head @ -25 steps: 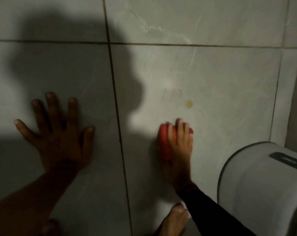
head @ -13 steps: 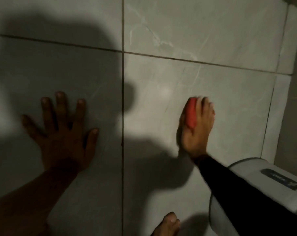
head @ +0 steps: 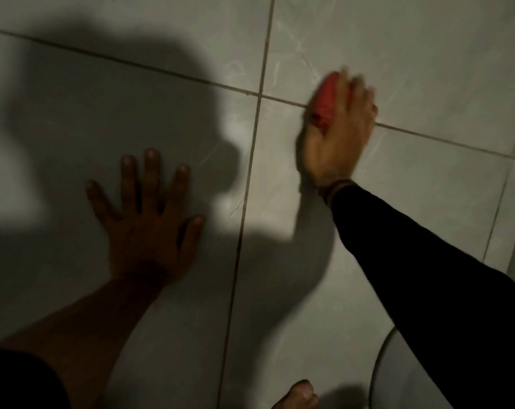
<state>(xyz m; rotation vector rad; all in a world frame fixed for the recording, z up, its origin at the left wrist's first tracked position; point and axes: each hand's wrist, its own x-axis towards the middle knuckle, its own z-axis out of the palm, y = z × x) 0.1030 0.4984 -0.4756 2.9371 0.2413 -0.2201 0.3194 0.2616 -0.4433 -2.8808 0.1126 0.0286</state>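
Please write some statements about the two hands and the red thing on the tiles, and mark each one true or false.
1. The left hand lies flat on the tile floor, fingers spread. True.
2. The right hand grips a blue sponge. False: it grips a red scrubber.
3. The red scrubber sits over a grout line. True.
4. The right arm is bare. False: it wears a black sleeve.

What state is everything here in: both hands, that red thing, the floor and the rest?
Left hand: flat on the floor, fingers spread, holding nothing.
Right hand: gripping the red scrubber, blurred.
Red scrubber: pressed to the floor, on a grout line.
Tiled floor: pale, partly shadowed.
Toes: bare, resting on the floor.
White round object: only its edge shows.
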